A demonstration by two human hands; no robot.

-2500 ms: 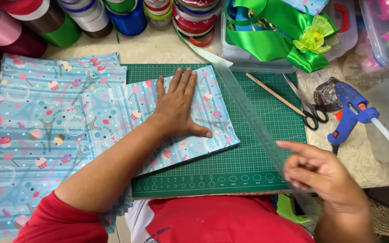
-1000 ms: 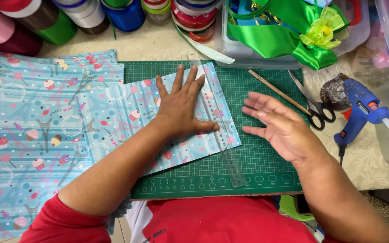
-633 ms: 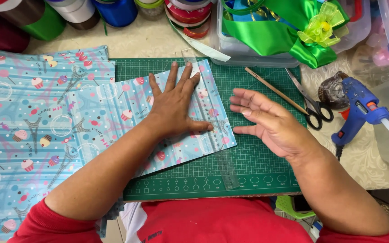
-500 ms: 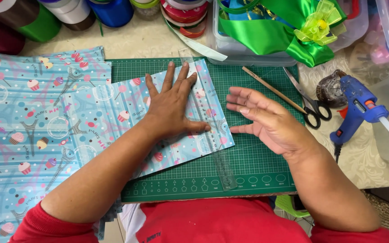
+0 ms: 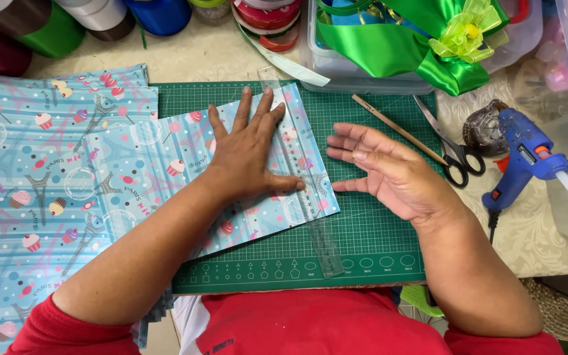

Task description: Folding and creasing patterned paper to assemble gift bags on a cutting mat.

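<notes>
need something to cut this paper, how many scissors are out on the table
1: scissors with black handles lie at the green cutting mat's right edge, beside a pencil and a blue glue gun. More may be hidden in the bins.

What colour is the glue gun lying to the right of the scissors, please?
The glue gun is blue with an orange trigger, seen in the head view.

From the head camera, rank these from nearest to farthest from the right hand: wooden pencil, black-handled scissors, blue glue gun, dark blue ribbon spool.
From the right hand:
1. Thin wooden pencil, just beyond the fingers on the green mat.
2. Black-handled scissors, right of the pencil.
3. Blue plastic glue gun, farther right, off the mat.
4. Dark blue ribbon spool, far upper left.
</notes>
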